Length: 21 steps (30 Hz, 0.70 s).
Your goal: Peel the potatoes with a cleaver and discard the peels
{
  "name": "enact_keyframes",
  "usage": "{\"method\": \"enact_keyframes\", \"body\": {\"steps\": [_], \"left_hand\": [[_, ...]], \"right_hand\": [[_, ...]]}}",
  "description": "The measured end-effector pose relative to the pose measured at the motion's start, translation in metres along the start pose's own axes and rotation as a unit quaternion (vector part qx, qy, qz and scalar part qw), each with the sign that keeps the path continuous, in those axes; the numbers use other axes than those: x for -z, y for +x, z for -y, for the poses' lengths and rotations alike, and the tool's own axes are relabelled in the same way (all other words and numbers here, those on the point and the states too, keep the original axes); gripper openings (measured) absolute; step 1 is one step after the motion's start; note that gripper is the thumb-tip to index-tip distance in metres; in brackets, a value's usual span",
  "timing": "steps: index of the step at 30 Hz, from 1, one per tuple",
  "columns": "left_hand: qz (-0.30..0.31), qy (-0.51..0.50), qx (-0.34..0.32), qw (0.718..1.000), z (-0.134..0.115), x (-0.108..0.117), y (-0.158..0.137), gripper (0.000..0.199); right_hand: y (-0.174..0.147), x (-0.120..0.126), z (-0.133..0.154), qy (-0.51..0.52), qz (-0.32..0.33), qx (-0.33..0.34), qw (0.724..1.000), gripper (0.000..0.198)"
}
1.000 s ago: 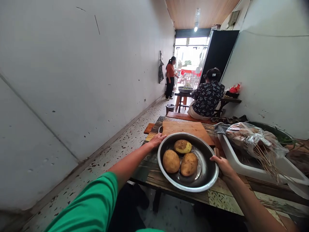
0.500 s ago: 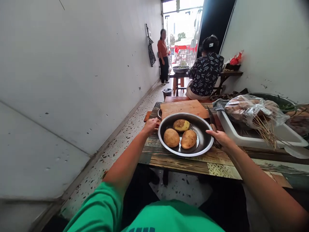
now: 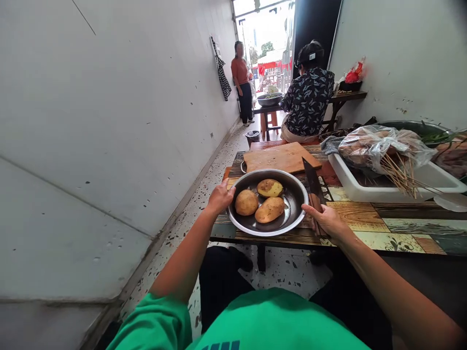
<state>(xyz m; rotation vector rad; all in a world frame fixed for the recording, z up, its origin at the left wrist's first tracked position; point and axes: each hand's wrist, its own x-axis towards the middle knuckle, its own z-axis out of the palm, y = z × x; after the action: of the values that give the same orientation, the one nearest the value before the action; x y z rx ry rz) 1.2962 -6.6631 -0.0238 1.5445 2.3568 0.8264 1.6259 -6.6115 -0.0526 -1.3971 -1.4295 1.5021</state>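
A round metal basin [image 3: 268, 233] holds three potatoes: a round one [image 3: 246, 202], an oblong one [image 3: 270, 210] and a partly peeled one [image 3: 270, 187] showing yellow flesh. My left hand [image 3: 221, 197] grips the basin's left rim, fingers closed around it. At the right rim, my right hand [image 3: 328, 221] has its thumb over the edge and its other fingers mostly hidden below. A dark-bladed knife [image 3: 312, 179] with a wooden handle lies against my right fingers, its blade pointing away from me. Whether those fingers also grip the handle is unclear.
Behind the basin lies a wooden cutting board [image 3: 279, 158] on the patterned table [image 3: 359, 216]. To the right is a white tray [image 3: 359, 192] with a plastic bag [image 3: 388, 146] and skewers [image 3: 401, 175]. One person [image 3: 310, 102] sits ahead; another [image 3: 241, 80] stands near the doorway.
The basin has moved left and toward me with both hands on it, and the potatoes have shifted inside. The knife has moved left along with my right hand. My view has shifted slightly.
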Motion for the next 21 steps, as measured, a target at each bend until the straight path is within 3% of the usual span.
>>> {"method": "enact_keyframes", "body": {"steps": [4,6,9,15,19,21], "left_hand": [[-0.037,0.056,-0.101,0.993,-0.035,0.01,-0.011,0.043],[0.014,0.075,-0.135,0.988,-0.054,0.007,-0.008,0.04],[0.122,0.109,-0.126,0.978,-0.074,-0.01,0.01,0.049],[0.223,0.118,-0.106,0.962,-0.086,-0.043,0.052,0.059],[0.261,0.118,-0.108,0.952,-0.088,-0.051,0.064,0.063],[0.265,0.107,-0.126,0.95,-0.089,-0.058,0.066,0.067]], "right_hand": [[-0.025,0.029,0.013,-0.06,-0.001,0.019,0.998,0.035],[-0.04,0.042,0.019,-0.058,0.036,0.09,0.994,0.034],[-0.057,0.052,0.024,0.018,0.078,0.172,0.982,0.035],[-0.059,0.045,0.009,0.01,-0.049,0.118,0.992,0.041],[-0.058,0.046,-0.009,0.088,0.011,0.091,0.992,0.033],[-0.059,0.045,-0.015,0.08,0.01,0.098,0.992,0.028]]}}
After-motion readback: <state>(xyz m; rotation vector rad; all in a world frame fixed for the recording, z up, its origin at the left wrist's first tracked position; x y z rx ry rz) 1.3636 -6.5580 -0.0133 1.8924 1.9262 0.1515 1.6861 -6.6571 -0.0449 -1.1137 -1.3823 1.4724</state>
